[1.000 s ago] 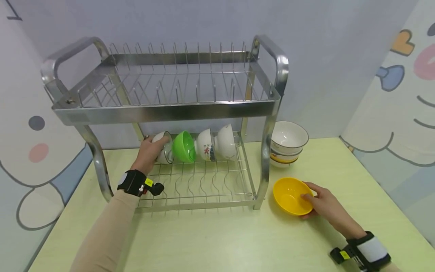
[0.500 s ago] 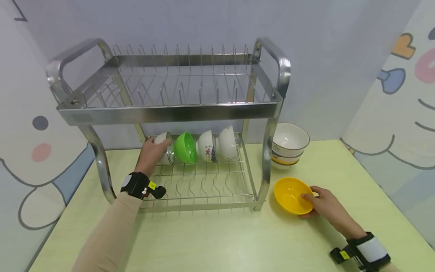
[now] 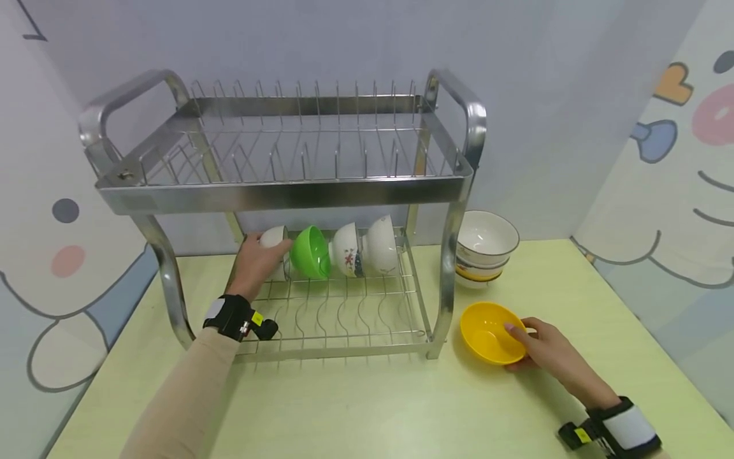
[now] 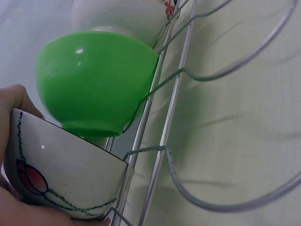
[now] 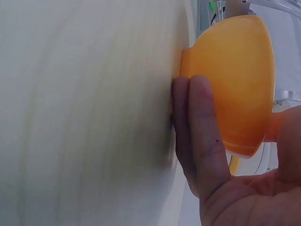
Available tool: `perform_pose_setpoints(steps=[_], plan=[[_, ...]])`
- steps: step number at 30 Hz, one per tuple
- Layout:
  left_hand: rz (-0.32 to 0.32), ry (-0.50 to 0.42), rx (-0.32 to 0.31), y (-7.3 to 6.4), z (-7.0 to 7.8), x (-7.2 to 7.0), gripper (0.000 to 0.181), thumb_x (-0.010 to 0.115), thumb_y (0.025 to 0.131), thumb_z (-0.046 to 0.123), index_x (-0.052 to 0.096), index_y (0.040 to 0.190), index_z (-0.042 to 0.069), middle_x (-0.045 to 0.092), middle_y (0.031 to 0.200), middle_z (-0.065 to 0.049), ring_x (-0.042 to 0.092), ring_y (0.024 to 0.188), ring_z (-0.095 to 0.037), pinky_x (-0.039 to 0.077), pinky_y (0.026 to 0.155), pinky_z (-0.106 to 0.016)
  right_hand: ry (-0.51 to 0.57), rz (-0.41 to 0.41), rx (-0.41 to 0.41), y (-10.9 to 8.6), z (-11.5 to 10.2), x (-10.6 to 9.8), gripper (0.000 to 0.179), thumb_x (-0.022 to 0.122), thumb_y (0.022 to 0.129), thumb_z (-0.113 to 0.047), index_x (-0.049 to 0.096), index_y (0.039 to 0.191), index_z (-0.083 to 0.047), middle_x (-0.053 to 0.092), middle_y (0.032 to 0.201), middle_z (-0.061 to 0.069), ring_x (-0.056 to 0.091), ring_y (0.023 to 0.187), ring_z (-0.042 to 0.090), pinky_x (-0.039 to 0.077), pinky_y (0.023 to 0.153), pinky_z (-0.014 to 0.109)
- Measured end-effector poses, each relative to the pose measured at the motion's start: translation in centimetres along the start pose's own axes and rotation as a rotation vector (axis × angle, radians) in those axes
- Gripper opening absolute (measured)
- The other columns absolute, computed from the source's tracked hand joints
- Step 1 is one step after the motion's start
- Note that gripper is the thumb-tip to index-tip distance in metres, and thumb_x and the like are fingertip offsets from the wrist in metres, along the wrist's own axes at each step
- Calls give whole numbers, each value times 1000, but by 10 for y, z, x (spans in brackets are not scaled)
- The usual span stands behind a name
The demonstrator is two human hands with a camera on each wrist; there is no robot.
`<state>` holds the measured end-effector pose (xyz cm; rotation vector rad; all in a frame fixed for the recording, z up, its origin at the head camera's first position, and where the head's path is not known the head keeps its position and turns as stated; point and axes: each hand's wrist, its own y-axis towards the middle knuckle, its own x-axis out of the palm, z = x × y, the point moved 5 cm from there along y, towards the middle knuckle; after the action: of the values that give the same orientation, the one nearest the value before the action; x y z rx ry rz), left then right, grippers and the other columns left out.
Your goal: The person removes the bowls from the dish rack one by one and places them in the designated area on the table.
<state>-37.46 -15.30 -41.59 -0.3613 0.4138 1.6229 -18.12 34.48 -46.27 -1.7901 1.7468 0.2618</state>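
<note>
On the rack's lower tier, my left hand [image 3: 256,261] grips a white bowl [image 3: 274,238] that stands on its side. The left wrist view shows a red flower and a green line on that white bowl [image 4: 66,169], with fingers around its base side. Just right of it a green bowl [image 3: 310,253] leans sideways in the wires. My right hand [image 3: 549,352] holds a yellow bowl [image 3: 487,328] by its rim, thumb inside. In the right wrist view, two fingers [image 5: 205,127] lie under the yellow bowl [image 5: 235,80], close to the tabletop.
A two-tier metal dish rack [image 3: 298,196] stands against the wall; its upper tier has upright wires. Beside the green bowl are a flowered white bowl [image 3: 347,248] and another white bowl [image 3: 381,245]. Several stacked bowls [image 3: 487,239] stand right of the rack on the pale table [image 3: 367,408].
The white bowl at the left hand has turned slightly, its opening now less visible. Both hands otherwise stay in place; the head view shifts a little.
</note>
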Motion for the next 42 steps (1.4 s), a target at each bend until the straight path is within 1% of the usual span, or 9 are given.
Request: perform_pose_setpoints(steps=[8,12,16,21,26,30,33,37,42], plan=[[59,147,96,1,5,3,81,65,79,42,31,139,-1,49,121,-24,51,97,-36,50,73,-51,6,-13,-10,-3,-3,-1,74,46,93,-54,36,129,10,68,92,16,68,70,22,45,90,53],[82,187,139,1,7,4,77,65,79,38,34,137,-2,51,117,-24,52,93,-36,51,69,-51,-16,-7,-1,-4,-3,-3,78,45,93,-56,34,131,11,66,99,20,68,71,22,49,87,51],[104,168,154,2,9,3,75,66,78,35,35,136,-2,50,117,-23,52,93,-35,51,69,-51,-44,18,-6,-3,-3,-9,80,46,92,-57,35,131,12,65,99,21,67,72,22,56,77,43],[147,138,166,1,13,1,77,68,76,32,35,136,-2,51,115,-24,53,90,-35,51,65,-49,-83,56,-23,-3,-6,-18,80,46,92,-58,38,129,13,63,99,21,64,73,22,58,69,36],[217,79,164,-1,13,-5,77,71,74,29,34,137,1,51,111,-22,54,85,-32,52,59,-45,-127,77,-22,-5,-11,-26,83,43,91,-61,40,128,13,63,99,21,64,78,22,57,73,39],[265,48,181,-3,19,-10,73,70,76,31,37,135,4,51,112,-20,53,87,-32,50,61,-45,-149,99,-59,-10,-15,-32,83,41,91,-62,42,127,13,62,103,24,64,87,26,54,80,45],[273,15,178,-6,25,-12,72,70,77,33,39,134,5,52,115,-19,52,90,-31,49,65,-46,-145,120,-100,-15,-18,-36,80,40,93,-59,42,127,13,60,107,27,63,92,30,53,82,46],[258,-30,135,-13,32,-12,73,71,76,38,39,134,7,49,117,-18,51,93,-30,50,68,-45,-125,144,-138,-21,-19,-41,74,41,96,-54,42,127,13,58,111,29,61,97,33,53,83,47],[243,-60,97,-27,42,-14,76,69,77,43,36,136,9,47,117,-16,50,94,-30,49,68,-44,-129,196,-184,-27,-24,-44,68,40,97,-50,43,128,10,57,114,29,61,97,34,54,82,45]])
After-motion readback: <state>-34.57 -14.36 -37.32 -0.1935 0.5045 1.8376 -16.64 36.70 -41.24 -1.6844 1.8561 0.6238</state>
